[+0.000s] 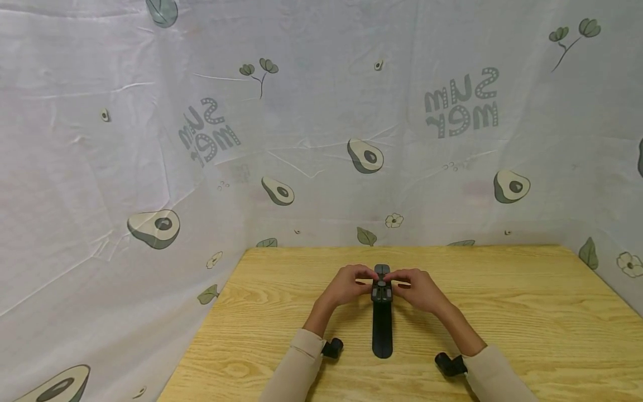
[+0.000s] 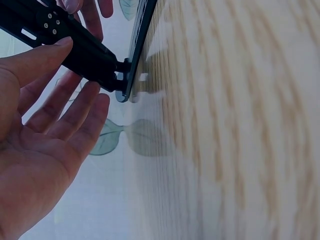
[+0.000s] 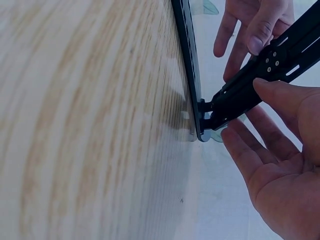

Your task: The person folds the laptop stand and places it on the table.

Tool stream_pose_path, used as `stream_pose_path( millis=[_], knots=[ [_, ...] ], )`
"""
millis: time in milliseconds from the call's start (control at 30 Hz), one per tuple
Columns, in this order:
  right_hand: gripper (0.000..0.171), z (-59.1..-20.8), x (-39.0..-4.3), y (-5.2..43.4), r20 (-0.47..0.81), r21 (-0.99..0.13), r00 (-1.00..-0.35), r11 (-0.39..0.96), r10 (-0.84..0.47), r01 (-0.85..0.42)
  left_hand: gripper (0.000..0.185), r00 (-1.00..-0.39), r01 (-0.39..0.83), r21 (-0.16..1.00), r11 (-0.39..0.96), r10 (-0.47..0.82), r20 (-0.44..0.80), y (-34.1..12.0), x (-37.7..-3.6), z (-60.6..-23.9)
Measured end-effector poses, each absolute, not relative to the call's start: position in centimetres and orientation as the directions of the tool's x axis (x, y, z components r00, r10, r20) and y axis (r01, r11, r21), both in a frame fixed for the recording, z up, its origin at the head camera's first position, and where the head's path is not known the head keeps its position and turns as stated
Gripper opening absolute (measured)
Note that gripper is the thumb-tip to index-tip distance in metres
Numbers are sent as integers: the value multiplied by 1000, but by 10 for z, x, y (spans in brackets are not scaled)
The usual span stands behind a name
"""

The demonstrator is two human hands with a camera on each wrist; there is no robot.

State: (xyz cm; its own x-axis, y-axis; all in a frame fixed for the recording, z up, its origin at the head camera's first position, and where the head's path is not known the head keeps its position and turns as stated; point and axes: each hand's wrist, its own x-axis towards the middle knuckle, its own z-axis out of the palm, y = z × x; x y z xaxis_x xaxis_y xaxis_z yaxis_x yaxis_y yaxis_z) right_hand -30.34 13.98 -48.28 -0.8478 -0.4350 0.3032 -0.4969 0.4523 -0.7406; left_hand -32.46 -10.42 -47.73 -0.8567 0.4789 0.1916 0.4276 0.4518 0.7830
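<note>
Near edge, 6 o'clock: two sleeves w/ wrist cams, forearms converging toward table centre.

Flat black base strip [image 1: 382, 335] lies on the wooden table [image 1: 502, 312], long axis running 6→12 o'clock, near end rounded. Looks like a folding stand/bracket, exact type can't tell.

At the strip's far end, 12 o'clock: hinged black arm [image 2: 75, 42] is lifted off the base. Wrist views show it angled up from a small hinge joint [image 3: 206, 112], base itself flat on the wood. Arm has slots + small screw heads.

Left hand [image 1: 346, 286] at 9 o'clock of the hinged part: thumb laid on top of the arm, fingers straight/relaxed underneath, palm open. Touching, not clamping.

Right hand [image 1: 419, 289] at 3 o'clock, mirror pose: thumb [image 3: 280, 97] on the arm's upper face, fingers extended below, loose. No curl round it that I can see.

Progress, my read: arm partly raised off base, so unfolding is started, not finished. Angle is shallow-ish, no sign it's locked. Left to do prob: swing to final angle + let go. Could equally be mid-fold-down; pics don't settle direction.

Far: avocado-print cloth backdrop [image 1: 321, 139] at 12 o'clock, wraps round both sides.
</note>
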Motion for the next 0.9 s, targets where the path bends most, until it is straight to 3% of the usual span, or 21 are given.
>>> stream_pose_path(
  millis=[900],
  knots=[
    [19, -489, -300, 138, 284, -758, -865, 456, -414, -467, 18, -874, 375, 786, 491, 471, 122, -103, -324, -478]
  ],
)
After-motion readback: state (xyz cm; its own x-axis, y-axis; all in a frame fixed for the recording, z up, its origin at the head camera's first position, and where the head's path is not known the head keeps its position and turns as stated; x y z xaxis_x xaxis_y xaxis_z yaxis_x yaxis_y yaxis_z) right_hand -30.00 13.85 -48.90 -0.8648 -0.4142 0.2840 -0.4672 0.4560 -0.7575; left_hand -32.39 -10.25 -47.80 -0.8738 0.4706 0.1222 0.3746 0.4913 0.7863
